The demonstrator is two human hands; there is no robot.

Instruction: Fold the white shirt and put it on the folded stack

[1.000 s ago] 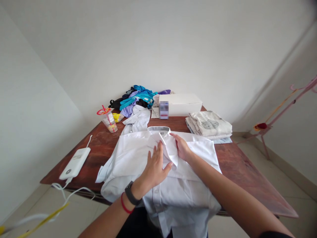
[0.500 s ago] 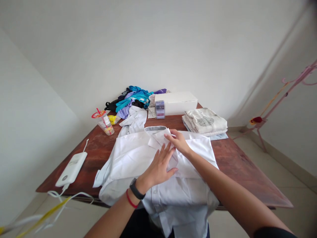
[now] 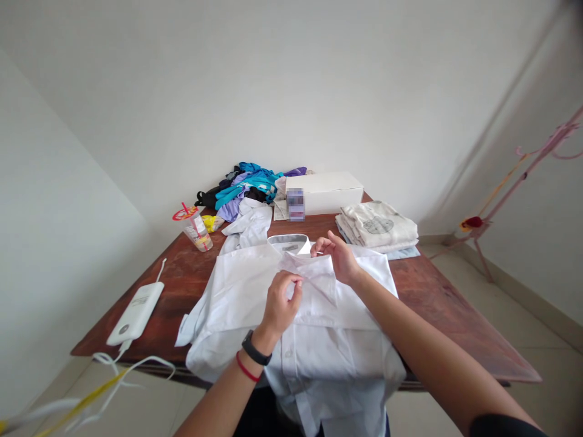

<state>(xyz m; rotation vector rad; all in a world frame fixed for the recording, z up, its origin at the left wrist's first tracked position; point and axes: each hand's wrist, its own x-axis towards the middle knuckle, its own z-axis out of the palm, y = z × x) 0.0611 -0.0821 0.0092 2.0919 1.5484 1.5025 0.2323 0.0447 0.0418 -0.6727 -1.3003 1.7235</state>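
Observation:
A white collared shirt [image 3: 255, 291] lies spread on the brown wooden table [image 3: 437, 303], its lower part hanging over the near edge. My left hand [image 3: 280, 303] pinches a folded white sleeve or flap [image 3: 319, 276] that lies across the shirt's chest. My right hand [image 3: 337, 255] grips the far end of the same flap just below the collar [image 3: 289, 243]. A black watch and a red band sit on my left wrist.
A stack of folded pale clothes [image 3: 378, 227] lies at the right, a white box [image 3: 325, 191] behind it. A heap of coloured clothes [image 3: 246, 185] sits at the back, beside a plastic cup [image 3: 195, 227]. A white power bank [image 3: 136, 312] with cable lies left.
My left hand was lying flat and open on the shirt; it has now closed in a pinch on the flap. My right hand has moved up towards the collar and gripped the flap.

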